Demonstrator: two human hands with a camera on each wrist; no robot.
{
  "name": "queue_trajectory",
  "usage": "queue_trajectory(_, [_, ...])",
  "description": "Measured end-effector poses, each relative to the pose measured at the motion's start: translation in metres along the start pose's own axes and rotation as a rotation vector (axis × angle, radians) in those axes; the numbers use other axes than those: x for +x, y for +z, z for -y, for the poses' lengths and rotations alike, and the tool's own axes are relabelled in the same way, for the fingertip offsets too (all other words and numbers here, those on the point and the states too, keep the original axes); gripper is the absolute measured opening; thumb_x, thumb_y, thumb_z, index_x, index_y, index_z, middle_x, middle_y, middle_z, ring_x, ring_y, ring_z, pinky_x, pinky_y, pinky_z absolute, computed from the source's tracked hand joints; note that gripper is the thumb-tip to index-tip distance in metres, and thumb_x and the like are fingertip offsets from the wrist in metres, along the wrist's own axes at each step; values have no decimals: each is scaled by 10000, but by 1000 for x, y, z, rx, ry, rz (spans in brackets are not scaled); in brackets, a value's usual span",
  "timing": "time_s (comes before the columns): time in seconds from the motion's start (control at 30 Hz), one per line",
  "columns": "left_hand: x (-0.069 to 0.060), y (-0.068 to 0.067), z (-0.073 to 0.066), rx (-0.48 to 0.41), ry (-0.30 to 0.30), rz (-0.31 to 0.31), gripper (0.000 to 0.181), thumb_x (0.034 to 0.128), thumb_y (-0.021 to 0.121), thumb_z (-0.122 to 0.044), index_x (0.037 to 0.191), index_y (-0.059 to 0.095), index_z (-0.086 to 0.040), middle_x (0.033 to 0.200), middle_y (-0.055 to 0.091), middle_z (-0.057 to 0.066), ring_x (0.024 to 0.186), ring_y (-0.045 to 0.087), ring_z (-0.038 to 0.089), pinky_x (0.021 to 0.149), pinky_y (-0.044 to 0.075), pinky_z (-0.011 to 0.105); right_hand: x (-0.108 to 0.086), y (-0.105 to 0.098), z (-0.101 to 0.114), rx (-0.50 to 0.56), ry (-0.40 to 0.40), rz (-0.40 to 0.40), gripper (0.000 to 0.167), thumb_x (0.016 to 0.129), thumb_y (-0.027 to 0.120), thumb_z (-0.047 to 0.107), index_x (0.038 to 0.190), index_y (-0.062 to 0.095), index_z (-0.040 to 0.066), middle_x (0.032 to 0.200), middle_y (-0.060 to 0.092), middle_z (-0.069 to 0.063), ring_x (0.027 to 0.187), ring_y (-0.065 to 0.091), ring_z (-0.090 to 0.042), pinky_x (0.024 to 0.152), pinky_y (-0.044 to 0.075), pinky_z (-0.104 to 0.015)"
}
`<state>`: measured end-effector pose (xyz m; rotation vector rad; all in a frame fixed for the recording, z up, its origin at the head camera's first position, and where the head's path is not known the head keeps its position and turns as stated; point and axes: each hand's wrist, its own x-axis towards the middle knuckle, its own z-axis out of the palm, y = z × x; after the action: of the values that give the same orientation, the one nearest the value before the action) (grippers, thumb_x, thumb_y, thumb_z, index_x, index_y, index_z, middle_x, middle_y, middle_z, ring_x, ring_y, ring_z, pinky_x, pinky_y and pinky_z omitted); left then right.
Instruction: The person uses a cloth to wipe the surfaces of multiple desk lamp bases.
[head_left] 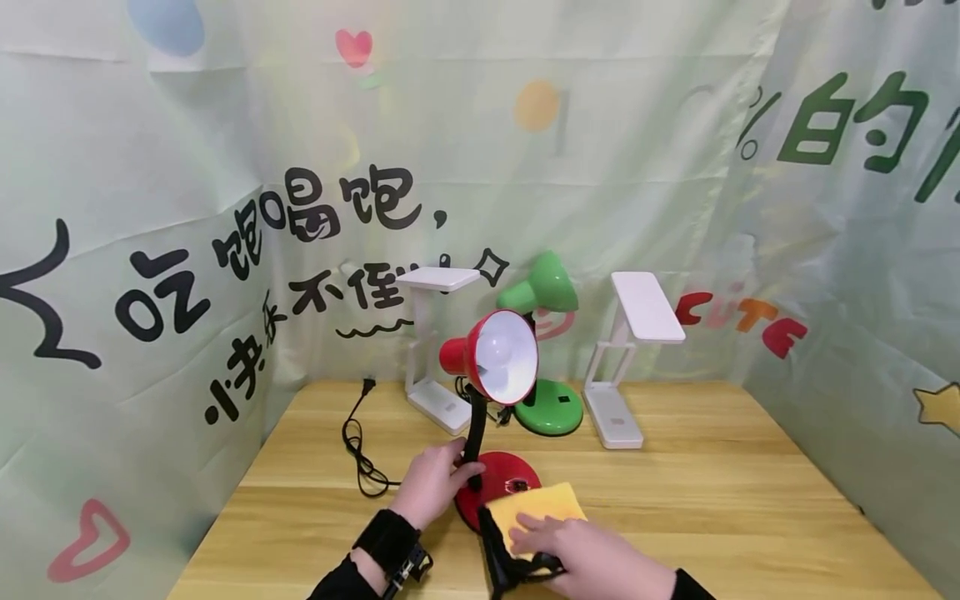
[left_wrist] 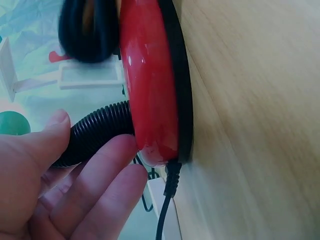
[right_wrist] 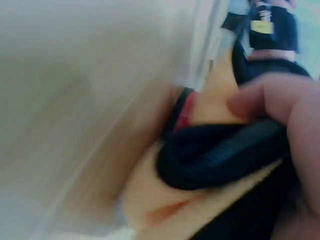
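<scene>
A red desk lamp [head_left: 497, 471] stands at the front middle of the table, its white-lined shade [head_left: 506, 358] tilted up toward the right. My left hand [head_left: 431, 486] grips the lamp's black ribbed neck [left_wrist: 102, 127] low down, thumb on one side and fingers on the other, close to the red base [left_wrist: 152, 85]. In my right hand [head_left: 585, 550] is a yellow cloth [head_left: 551, 502] with black edging, partly folded over. The cloth overlaps the front right of the lamp base in the head view. The right wrist view is blurred.
Behind the red lamp stand a green desk lamp [head_left: 551, 408] and two white folding lamps, one at left [head_left: 438, 404] and one at right [head_left: 613, 417]. A black power cord [head_left: 360, 454] with a plug lies on the wooden table [head_left: 300, 517]. Printed curtains surround the table.
</scene>
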<state>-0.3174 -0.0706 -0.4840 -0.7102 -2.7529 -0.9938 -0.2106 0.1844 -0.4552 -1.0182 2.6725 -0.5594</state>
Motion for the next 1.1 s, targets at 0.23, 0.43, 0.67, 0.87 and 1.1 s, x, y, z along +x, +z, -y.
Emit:
queue_trajectory(0.23, [-3,-7,7,33,-26,-5,193,989,647,-373,990,606,-184,724,626,-79,593,543,30,541,417,223,-33,-17,-34,398,-60,-38,312,1001,645,238,1309,672,197,1225,706,73,1021,615,20,863,516,-212])
queue_trajectory(0.43, [-6,-15,13,51,-29,-15,218,1026,592,-364,1078,580,-152,714,639,-46,597,566,16,548,448,227,-67,-49,-73,591,319,-409,394,1020,609,275,1280,596,-21,983,703,-54,812,645,-43,732,521,-228])
queue_trajectory(0.67, [-17,-34,28,24,-96,-19,191,1042,568,-351,1050,550,-161,774,671,-15,633,620,58,569,482,239,-107,-65,-125,974,616,-696,288,1028,586,379,1152,553,122,844,713,41,745,725,-161,696,603,-356])
queue_trajectory(0.87, [-20,-65,52,42,-182,-66,247,1026,566,-412,1036,568,-166,863,720,33,701,702,131,603,533,272,-141,-59,-180,1291,811,-648,557,1006,557,486,1381,331,143,993,647,99,858,654,-53,822,577,-314])
queue_trajectory(1.1, [-5,-95,107,157,-240,-189,319,1018,592,-438,1087,620,-128,746,668,34,621,574,133,564,395,294,-161,-40,-209,1289,918,-593,859,1008,559,456,1526,119,-69,1091,650,-64,863,643,-121,810,571,-351])
